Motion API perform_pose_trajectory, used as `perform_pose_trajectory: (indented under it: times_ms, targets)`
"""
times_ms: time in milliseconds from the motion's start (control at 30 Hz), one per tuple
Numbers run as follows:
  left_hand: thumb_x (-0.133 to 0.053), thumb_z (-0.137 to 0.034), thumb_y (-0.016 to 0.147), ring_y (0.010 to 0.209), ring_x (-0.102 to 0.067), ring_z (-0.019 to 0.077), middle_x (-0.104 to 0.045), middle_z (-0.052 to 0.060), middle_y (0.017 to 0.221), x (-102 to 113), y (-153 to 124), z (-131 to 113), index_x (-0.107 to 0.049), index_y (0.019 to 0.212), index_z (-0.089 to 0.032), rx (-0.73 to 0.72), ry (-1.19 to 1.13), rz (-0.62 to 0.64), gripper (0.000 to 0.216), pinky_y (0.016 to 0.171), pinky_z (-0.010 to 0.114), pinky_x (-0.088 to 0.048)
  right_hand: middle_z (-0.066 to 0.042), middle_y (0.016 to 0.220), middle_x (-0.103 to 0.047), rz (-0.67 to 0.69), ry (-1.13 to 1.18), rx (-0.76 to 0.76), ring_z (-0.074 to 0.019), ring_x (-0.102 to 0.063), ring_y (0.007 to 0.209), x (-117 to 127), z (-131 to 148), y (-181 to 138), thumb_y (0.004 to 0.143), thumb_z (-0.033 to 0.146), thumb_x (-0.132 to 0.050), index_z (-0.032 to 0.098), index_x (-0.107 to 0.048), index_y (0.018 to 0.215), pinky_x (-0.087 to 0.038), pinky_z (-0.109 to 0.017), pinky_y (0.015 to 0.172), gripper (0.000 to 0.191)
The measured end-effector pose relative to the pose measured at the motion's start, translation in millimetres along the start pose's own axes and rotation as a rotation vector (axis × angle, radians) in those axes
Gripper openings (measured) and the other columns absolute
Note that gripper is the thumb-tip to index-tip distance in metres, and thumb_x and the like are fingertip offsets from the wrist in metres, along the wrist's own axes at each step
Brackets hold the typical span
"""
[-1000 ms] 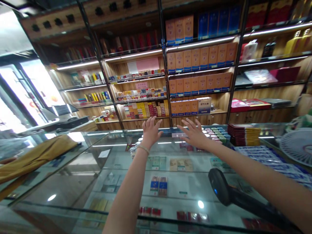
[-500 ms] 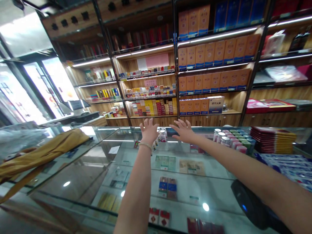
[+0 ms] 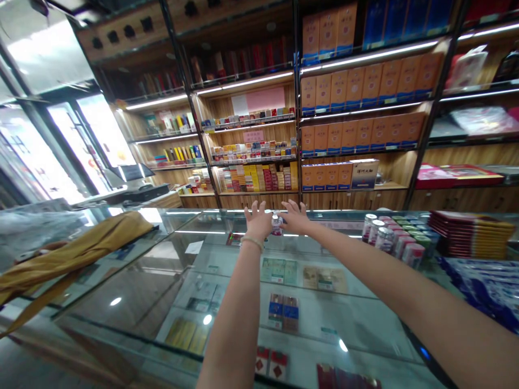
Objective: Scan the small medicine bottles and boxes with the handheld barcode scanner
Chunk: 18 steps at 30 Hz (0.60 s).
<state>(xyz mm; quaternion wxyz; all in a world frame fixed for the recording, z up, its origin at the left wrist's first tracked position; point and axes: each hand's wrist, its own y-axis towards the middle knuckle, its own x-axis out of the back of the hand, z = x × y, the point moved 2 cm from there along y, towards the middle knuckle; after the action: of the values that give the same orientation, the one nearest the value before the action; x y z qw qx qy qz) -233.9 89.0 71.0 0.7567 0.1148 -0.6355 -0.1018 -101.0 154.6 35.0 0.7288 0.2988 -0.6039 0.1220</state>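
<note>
At the far edge of the glass counter (image 3: 227, 319), my two hands reach out on either side of a few small bottles (image 3: 277, 223) with silvery tops. My left hand (image 3: 258, 222) is at their left, fingers stretched up and apart. On their right is my right hand (image 3: 295, 218), its fingers also spread, with the thumb side close against the bottles. Whether the palms touch the bottles I cannot tell. Part of the group is hidden behind the hands.
Rows of small lidded bottles (image 3: 384, 237), a stack of red and gold packs (image 3: 466, 232) and blue-white packets (image 3: 482, 286) lie at the right. A dark scanner (image 3: 425, 354) is partly under my right forearm. A mustard cloth bag (image 3: 89, 237) lies left. Shelves (image 3: 259, 162) of boxes stand behind.
My hands have moved toward each other, narrowing the gap around the small bottles. The right hand has come in from the right. The view has shifted slightly.
</note>
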Motion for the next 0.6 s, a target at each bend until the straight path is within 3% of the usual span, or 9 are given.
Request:
perform_pose_trajectory:
  times_ms: [167,367,600]
  targets:
    - [-0.06,-0.025,0.086,0.152,-0.017,0.0343,-0.034,0.006,0.162,-1.4,0.6,-1.2,-0.075,0.113,-0.03,0.001,-0.005,-0.014,0.032,0.12,0.064,-0.013,-0.01,0.165,-0.024,-0.025,0.039,-0.048,-0.0316,-0.009,0.153,-0.3,3.6,3.4,0.093,0.044,-0.059,0.03,-0.065,0.126,-0.008,-0.062,0.117,0.037]
    - [-0.064,-0.026,0.083,0.149,-0.022,0.0356,-0.043,0.006,0.157,0.8,0.5,-0.1,-0.079,0.1,-0.03,-0.012,-0.062,-0.135,0.023,0.118,0.065,-0.015,-0.007,0.163,-0.028,-0.036,0.058,-0.044,-0.0304,-0.01,0.152,2.8,5.5,6.5,0.093,0.045,-0.058,0.028,-0.071,0.113,-0.01,-0.061,0.116,0.029]
    - [-0.069,-0.026,0.08,0.146,-0.024,0.0364,-0.051,0.005,0.149,3.0,4.4,-0.4,-0.08,0.091,-0.03,-0.033,-0.124,-0.108,0.016,0.115,0.065,-0.016,-0.007,0.163,-0.031,0.0,0.043,0.005,-0.0319,-0.013,0.152,17.5,3.8,-4.3,0.09,0.043,-0.062,0.029,-0.074,0.105,-0.01,-0.061,0.117,0.024]
